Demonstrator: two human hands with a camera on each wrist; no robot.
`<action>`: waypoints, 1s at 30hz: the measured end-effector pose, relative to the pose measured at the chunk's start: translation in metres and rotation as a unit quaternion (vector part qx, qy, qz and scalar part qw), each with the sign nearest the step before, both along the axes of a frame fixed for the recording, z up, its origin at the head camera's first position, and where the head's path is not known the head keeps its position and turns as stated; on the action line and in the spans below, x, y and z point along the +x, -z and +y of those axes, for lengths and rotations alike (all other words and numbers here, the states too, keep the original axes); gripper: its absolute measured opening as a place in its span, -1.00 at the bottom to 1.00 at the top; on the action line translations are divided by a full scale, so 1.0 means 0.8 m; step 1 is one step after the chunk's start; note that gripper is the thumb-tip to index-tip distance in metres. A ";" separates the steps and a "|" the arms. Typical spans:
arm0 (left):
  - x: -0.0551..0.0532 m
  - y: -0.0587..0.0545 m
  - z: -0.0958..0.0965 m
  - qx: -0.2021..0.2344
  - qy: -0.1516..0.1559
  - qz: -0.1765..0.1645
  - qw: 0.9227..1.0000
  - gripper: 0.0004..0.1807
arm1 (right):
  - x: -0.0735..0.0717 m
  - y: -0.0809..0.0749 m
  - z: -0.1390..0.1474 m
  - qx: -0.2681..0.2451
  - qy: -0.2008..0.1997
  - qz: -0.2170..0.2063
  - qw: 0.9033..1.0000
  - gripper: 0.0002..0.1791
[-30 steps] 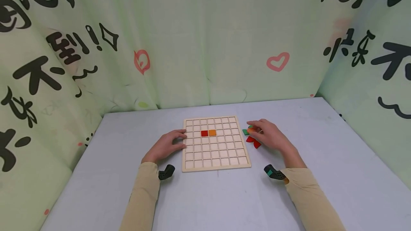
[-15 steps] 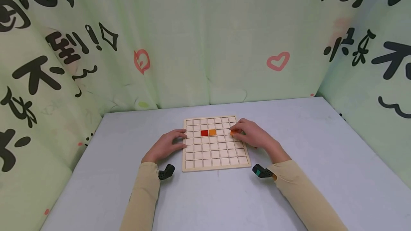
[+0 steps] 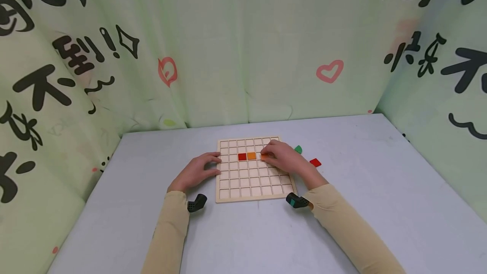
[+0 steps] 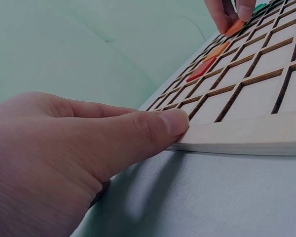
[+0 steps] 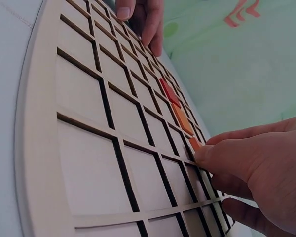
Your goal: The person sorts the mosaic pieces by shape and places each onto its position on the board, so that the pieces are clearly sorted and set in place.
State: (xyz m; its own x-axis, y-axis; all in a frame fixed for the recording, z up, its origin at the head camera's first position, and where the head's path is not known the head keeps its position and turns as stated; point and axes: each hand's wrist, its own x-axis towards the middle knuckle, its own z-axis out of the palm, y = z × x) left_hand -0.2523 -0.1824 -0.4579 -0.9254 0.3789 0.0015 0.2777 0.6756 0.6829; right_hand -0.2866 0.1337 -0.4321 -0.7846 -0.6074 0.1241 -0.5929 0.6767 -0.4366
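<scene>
A wooden grid board [image 3: 245, 182] lies on the table. In its squares sit a red tile [image 3: 242, 157] and, right beside it, an orange tile [image 3: 251, 156]. My right hand [image 3: 283, 156] pinches another orange tile [image 5: 195, 143] between thumb and fingers, low over the squares, one square or so right of the placed orange one. My left hand [image 3: 195, 171] rests at the board's left edge with thumb and fingers spread. In the left wrist view the thumb [image 4: 158, 126] presses on the rim.
Past the board's right side lie a green piece [image 3: 298, 149] and a red piece [image 3: 315, 163], partly behind the right hand and forearm. A white cloth covers the table [image 3: 236, 240]. Printed pale green curtains [image 3: 243, 54] hang round the back and sides.
My right hand has moved left from the loose pieces to over the board, carrying an orange tile. The left hand has stayed at the board's edge.
</scene>
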 end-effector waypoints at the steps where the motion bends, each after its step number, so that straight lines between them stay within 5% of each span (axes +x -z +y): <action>1: 0.000 0.000 0.000 0.001 -0.001 -0.001 1.000 -0.57 | -0.001 0.001 -0.001 0.001 0.000 0.003 1.000 -0.74; 30: -0.002 0.002 -0.001 -0.005 0.007 0.006 1.000 -0.57 | -0.010 0.005 -0.018 0.011 0.011 0.016 1.000 -0.80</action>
